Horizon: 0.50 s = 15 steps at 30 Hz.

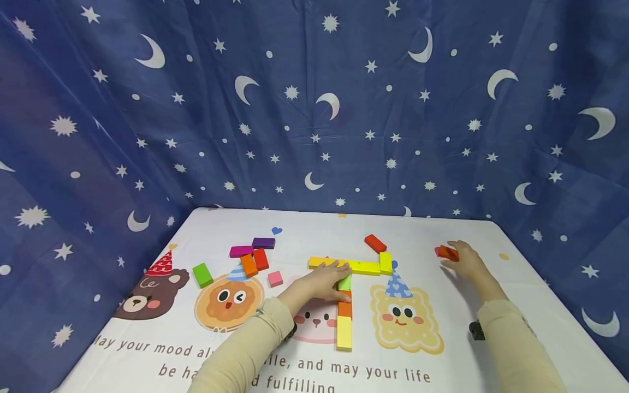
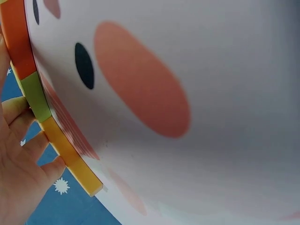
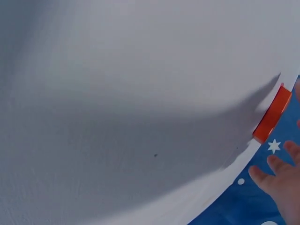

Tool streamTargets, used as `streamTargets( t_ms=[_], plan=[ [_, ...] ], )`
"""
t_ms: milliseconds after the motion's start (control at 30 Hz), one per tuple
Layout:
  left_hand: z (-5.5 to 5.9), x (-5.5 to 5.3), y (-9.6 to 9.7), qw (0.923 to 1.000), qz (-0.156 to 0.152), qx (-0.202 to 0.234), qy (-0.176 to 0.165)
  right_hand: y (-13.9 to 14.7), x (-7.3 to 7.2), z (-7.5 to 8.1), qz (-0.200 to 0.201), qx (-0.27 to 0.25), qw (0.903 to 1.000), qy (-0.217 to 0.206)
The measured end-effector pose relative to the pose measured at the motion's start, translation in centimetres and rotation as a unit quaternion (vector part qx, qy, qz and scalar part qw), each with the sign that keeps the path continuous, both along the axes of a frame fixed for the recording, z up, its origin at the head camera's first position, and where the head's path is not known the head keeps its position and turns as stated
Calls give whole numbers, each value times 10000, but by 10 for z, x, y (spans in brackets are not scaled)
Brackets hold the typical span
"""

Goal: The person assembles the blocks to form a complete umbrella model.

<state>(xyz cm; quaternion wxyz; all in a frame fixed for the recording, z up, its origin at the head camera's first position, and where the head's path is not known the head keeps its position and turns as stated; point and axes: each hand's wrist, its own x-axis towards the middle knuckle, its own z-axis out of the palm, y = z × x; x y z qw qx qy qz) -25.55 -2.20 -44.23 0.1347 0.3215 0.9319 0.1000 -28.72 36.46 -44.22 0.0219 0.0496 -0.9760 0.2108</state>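
Near the middle of the table, my left hand (image 1: 321, 281) lies over a T-shaped line of blocks, its fingers spread and touching them. The stem holds a green block (image 1: 345, 283), an orange block (image 1: 345, 309) and a pale yellow block (image 1: 344, 334). Across its top run a golden block (image 1: 316, 262) and a yellow block (image 1: 366, 268). In the left wrist view, fingertips rest along the golden block (image 2: 72, 157). Far to the right, my right hand (image 1: 467, 262) reaches around a red-orange block (image 1: 448, 252), fingers spread in the right wrist view. A pink piece (image 1: 437, 251) peeks out beside that block.
A bright yellow block (image 1: 385, 263) touches the top row's right end, and a red block (image 1: 375, 243) lies behind it. Leftward are purple (image 1: 263, 243), magenta (image 1: 241, 251), orange (image 1: 249, 266), pink (image 1: 275, 279) and green (image 1: 202, 275) blocks. A starry curtain (image 1: 314, 109) hangs behind.
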Motion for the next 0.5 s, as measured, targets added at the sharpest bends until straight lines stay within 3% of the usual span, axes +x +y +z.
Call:
streamTargets(
  t_ms=[133, 500],
  plan=[
    [1, 0, 0, 10000, 38, -10, -9, 6, -4, -1, 118, -147, 9992, -349],
    [2, 0, 1, 10000, -35, 31, 55, 22, -11, -2, 85, -177, 9988, -454]
  ],
)
